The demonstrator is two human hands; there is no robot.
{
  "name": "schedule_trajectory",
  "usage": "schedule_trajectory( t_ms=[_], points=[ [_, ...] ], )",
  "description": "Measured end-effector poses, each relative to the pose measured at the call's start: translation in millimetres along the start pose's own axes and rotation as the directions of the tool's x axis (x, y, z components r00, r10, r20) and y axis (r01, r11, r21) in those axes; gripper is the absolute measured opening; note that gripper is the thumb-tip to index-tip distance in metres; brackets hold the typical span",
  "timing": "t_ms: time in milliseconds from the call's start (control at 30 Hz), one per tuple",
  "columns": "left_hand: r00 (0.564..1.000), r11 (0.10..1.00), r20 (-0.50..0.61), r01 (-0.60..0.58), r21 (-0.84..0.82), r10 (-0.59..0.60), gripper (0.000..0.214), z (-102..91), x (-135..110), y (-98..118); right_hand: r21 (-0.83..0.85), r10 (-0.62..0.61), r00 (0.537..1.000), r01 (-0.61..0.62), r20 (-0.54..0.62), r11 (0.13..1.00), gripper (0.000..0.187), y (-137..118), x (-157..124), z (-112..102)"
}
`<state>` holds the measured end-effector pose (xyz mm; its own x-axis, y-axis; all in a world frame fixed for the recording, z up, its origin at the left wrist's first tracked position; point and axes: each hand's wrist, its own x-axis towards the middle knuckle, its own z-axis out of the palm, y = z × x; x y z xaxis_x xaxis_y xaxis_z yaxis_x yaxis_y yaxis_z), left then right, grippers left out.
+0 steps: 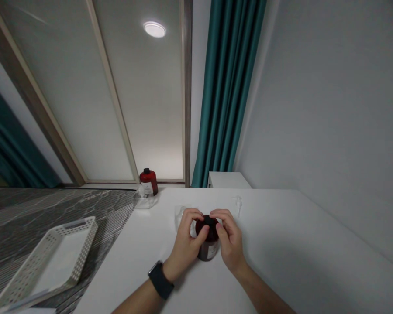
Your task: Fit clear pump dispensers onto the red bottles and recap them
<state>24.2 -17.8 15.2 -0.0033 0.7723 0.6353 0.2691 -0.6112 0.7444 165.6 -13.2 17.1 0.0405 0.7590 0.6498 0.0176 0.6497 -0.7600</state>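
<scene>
A dark red bottle (pixel 208 244) with a black cap stands on the white table (pixel 281 244) in front of me. My left hand (pixel 187 242), with a black watch on its wrist, is wrapped round the bottle's left side, thumb against the body. My right hand (pixel 229 237) grips the right side, its fingertips on the black cap. Both hands cover much of the bottle. A crumpled clear plastic wrapper (pixel 180 214) lies just behind my left hand. A white pump head (pixel 238 204) lies on the table beyond my right hand.
A second red bottle (pixel 148 181) with a black cap stands at the table's far left, beside a clear plastic bag (pixel 143 198). A white perforated tray (pixel 52 261) rests on the dark marbled surface to the left. Teal curtains and a small white cabinet (pixel 228 179) are behind the table.
</scene>
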Motion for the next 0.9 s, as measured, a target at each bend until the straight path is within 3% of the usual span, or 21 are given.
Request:
schedule_trajectory(
  t_ms=[167,333,467,567,667,767,900],
  points=[
    [1.000,1.000,0.017,-0.017,-0.010,0.018,0.009,0.4,0.2,-1.4,0.120,0.110,0.993,-0.114,0.033,0.986,0.022,3.7,-2.5,1.4],
    [1.000,1.000,0.016,-0.019,-0.020,0.019,0.012,1.1,0.2,-2.2,0.094,0.033,0.999,-0.036,0.026,0.995,0.018,4.5,-2.2,2.8],
    [0.999,0.999,0.011,-0.036,-0.023,0.036,0.012,0.9,-0.3,-1.9,0.182,0.134,0.991,-0.132,-0.002,0.974,0.020,9.6,-3.1,0.9],
    [0.999,0.999,0.014,-0.038,-0.025,0.038,0.012,0.7,-0.3,-0.9,0.239,0.171,0.984,-0.177,0.046,0.955,0.024,10.4,-4.2,1.2],
    [0.999,0.999,0.020,-0.027,-0.030,0.027,0.012,0.7,-0.5,-0.8,0.213,0.143,0.985,-0.160,0.095,0.964,0.020,6.8,-3.3,2.4],
    [1.000,0.999,0.017,-0.023,-0.031,0.024,0.012,0.7,-1.0,-1.9,0.197,0.093,0.995,-0.098,0.033,0.976,0.017,5.4,-2.1,3.0],
    [1.000,0.999,0.018,-0.018,-0.034,0.019,0.012,0.7,-0.8,-2.6,0.294,0.154,0.988,-0.154,0.023,0.943,0.021,8.5,-3.0,3.4]
  ],
)
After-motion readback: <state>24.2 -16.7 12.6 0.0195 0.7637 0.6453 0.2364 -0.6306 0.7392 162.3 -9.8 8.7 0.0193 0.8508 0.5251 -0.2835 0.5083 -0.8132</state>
